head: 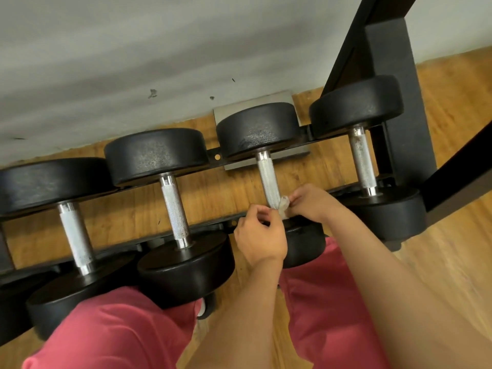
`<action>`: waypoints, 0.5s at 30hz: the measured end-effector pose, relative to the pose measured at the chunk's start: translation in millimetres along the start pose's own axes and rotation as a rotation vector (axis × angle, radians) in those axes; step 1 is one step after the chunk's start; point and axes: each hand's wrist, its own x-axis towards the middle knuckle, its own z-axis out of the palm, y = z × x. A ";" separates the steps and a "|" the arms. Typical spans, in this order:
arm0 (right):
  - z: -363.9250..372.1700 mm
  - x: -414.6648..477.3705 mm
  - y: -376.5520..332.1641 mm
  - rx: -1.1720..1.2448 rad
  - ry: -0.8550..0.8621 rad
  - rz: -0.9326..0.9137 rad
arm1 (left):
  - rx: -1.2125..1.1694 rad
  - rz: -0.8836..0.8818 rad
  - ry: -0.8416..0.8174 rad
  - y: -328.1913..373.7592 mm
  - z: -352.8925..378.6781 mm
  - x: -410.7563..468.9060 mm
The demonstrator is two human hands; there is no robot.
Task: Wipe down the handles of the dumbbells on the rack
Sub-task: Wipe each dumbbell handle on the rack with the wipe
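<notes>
— How far along is the wiping?

— Somewhere in the middle, by the look of it. Nearest of all, the person's knees in pink shorts (119, 328) come up against the rack's near rail (210, 225). Just beyond them the left hand (259, 237) and the right hand (310, 199) meet at the near end of the third handle (266, 177), counting from the left.

— What are they holding?

— A small pale cloth (283, 207), which lies against that handle's near end, just above the near head. The right hand's fingers (295, 195) pinch it from the right. The left hand's fingers (266, 213) are curled in and seem to pinch its left edge.

— So one handle is being worked on. What about the others?

— Four dumbbells lie across the rack, and nothing shows for certain which handles are already wiped. The leftmost handle (76, 235) looks plain grey. The second handle (174, 206) has dark specks at its near end, and the rightmost handle (362, 163) has brownish spots toward its far end. Those two probably need a pass.

— And the third one?

— The cloth covers only its near end. The stretch running up to the far head (258, 126) is bare, so most of that handle is likely left to do.
</notes>
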 end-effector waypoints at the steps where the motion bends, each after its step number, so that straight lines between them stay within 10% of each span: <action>1: 0.8 0.3 2.1 -0.008 0.002 0.005 | -0.001 0.000 -0.003 0.0 -0.4 0.2; 15: 3.3 6.7 3.8 0.284 0.144 -0.054 | -0.003 0.012 -0.001 2.3 -0.4 -0.4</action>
